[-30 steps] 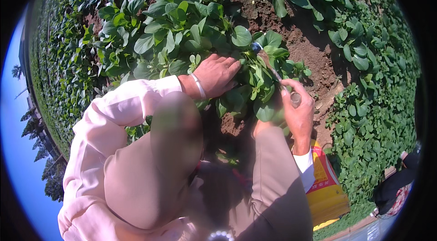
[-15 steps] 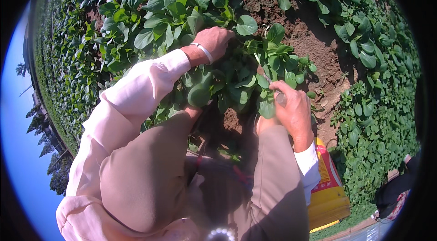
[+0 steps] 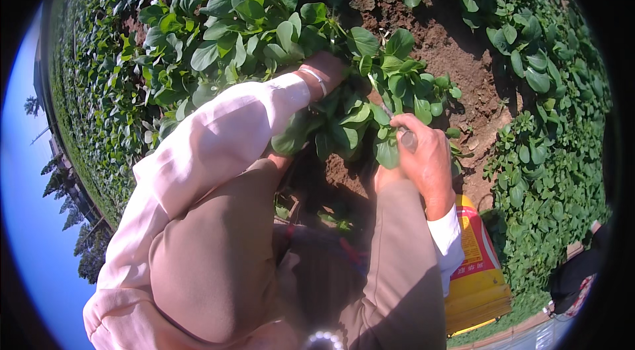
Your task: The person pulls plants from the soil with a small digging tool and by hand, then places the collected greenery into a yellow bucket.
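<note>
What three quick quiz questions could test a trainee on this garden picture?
1. True or false: the right hand grips a thin tool handle.
2. Where is the left hand? A) on the yellow sack B) among the leafy plant C) on a knee
3. What yellow and red thing lies by the right sleeve?

Key: 1 true. 2 B, in the leafy plant. 3 a sack.

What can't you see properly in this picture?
Head view:
- Left hand: fingers buried in the plant's leaves.
- Tool in the right hand: its tip is hidden by leaves, so its kind is unclear.
- Yellow-red bag: partly behind the right sleeve.
- Picture's rim: black, nothing shows.
</note>
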Demonstrator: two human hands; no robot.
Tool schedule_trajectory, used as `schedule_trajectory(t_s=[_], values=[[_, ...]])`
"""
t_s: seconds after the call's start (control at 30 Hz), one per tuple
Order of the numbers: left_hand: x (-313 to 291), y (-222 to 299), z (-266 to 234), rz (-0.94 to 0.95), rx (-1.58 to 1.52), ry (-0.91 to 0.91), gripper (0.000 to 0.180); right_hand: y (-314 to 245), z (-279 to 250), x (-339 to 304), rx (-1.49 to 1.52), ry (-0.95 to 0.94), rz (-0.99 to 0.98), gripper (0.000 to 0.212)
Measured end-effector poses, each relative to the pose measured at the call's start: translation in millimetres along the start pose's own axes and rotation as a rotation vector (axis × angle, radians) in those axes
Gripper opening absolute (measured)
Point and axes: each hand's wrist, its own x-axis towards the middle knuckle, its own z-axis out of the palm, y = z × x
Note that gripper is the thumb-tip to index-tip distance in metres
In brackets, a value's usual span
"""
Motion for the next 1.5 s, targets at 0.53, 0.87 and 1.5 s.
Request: schedule_trajectory(t_s=[0.53, 0.87, 1.5], values=[[-57, -17, -53, 0.150, -0.429, 0.301, 0.019, -10, 0, 0, -0.117, -0.004, -0.060, 0.031], [-49, -2, -71, 0.284, -0.556, 0.426, 0.025, -8, 7, 17, -0.102, 0.125, -0.087, 0.035], [27, -59, -31, -0.229, -0.044, 0.288, 0.027, -6, 10, 11, -0.047, 0.148, -0.026, 0.037]])
